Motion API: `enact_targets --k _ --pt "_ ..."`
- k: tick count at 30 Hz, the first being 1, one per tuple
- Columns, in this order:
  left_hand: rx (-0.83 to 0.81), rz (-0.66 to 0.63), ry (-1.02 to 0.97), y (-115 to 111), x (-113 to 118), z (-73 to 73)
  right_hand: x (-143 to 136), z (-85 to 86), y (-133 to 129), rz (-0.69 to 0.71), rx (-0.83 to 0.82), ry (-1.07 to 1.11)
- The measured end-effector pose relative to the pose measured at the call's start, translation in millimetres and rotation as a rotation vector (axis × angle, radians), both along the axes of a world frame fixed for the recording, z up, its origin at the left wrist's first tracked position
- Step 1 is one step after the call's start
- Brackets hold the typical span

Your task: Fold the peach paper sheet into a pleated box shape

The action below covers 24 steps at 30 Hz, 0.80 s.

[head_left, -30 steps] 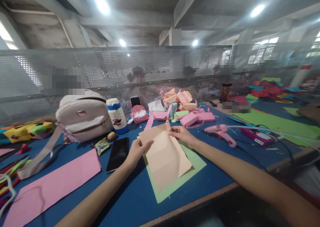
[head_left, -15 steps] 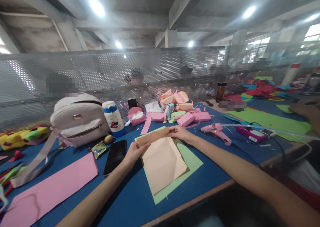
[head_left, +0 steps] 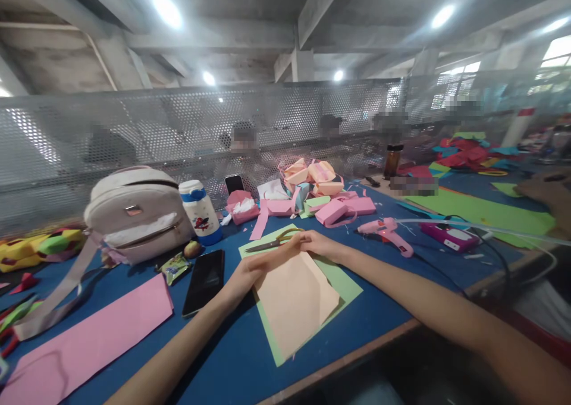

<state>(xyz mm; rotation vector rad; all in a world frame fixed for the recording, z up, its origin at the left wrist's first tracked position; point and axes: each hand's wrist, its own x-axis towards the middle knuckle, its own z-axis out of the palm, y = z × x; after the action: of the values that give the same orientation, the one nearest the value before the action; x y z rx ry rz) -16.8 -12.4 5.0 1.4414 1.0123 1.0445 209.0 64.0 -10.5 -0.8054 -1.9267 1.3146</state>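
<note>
A peach paper sheet (head_left: 297, 298) lies over a larger green sheet (head_left: 352, 286) on the blue table. My left hand (head_left: 254, 268) rests at the peach sheet's upper left edge, its fingers reaching along the top edge toward my right hand. At the top corner my right hand (head_left: 314, 243) has its fingers bent together over the peach paper, close to the left fingertips. Just beyond both hands, scissors (head_left: 267, 245) with a yellowish handle lie on the green sheet. The fold of paper between the hands is largely covered by the fingers.
Left are pink paper (head_left: 98, 339), a black phone (head_left: 204, 283), a bottle (head_left: 200, 213) and a backpack (head_left: 138, 214). Pink and peach paper pieces (head_left: 330, 179) lie behind. Right are a pink glue gun (head_left: 388, 234), a purple device (head_left: 448, 238) and a person's arm (head_left: 544, 188).
The raised top strip of peach paper has come down toward me, and the scissors behind it now show. My left hand has moved slightly nearer, its fingers extended along the edge.
</note>
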Motion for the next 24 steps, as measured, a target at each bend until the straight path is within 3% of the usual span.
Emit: enact_targets --k 6,11,16,24 --pt "0.026 -0.073 0.017 9.1 -8.7 -9.2 7.3 -0.3 11.7 -0.184 0.297 -0.315" --pt "0.045 -0.143 0.024 11.6 -11.6 -14.0 24.1 15.7 28.6 -0.385 0.675 -0.626" --pt "0.079 -0.181 0.029 13.6 -11.2 -12.5 14.4 27.8 67.5 -0.38 0.916 -0.943" --pt "0.089 -0.19 0.039 8.7 -12.6 -12.8 -5.0 17.0 108.3 -0.334 1.075 -1.212"
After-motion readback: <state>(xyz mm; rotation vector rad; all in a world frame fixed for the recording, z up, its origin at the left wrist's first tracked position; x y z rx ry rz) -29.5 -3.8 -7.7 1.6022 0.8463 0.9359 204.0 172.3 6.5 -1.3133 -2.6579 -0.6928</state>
